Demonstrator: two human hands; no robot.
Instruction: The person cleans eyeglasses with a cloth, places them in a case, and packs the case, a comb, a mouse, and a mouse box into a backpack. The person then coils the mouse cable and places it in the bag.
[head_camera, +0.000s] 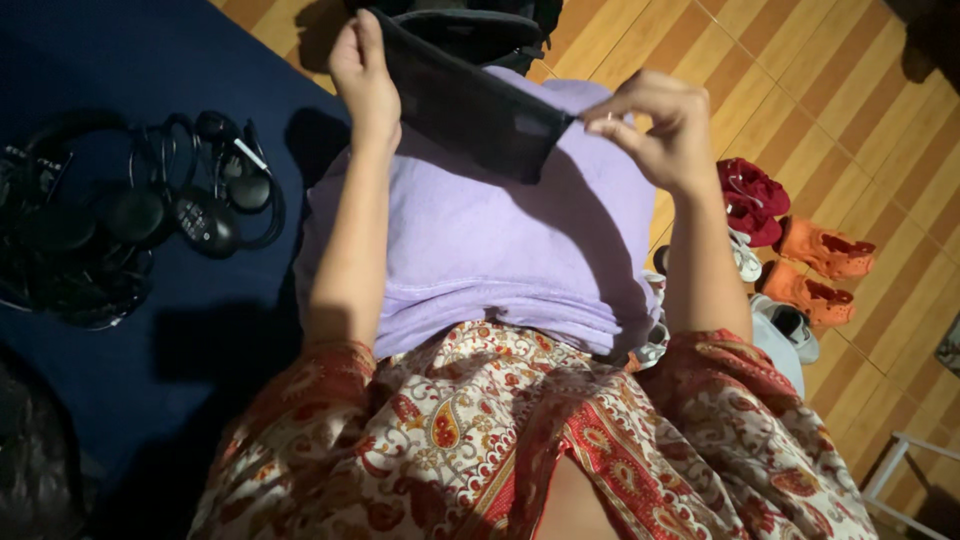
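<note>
My left hand grips one end of a black flat pouch held up over a folded lilac towel that lies across my lap. At the pouch's other corner, my right hand pinches the edge between thumb and fingers. The pouch slants down from upper left to right between both hands. My patterned red and cream sleeves show at the bottom.
A tangle of black headphones and cables lies on a dark blue surface at left. Red slippers, orange sandals and white shoes sit on the wooden plank floor at right. A black bag is at top.
</note>
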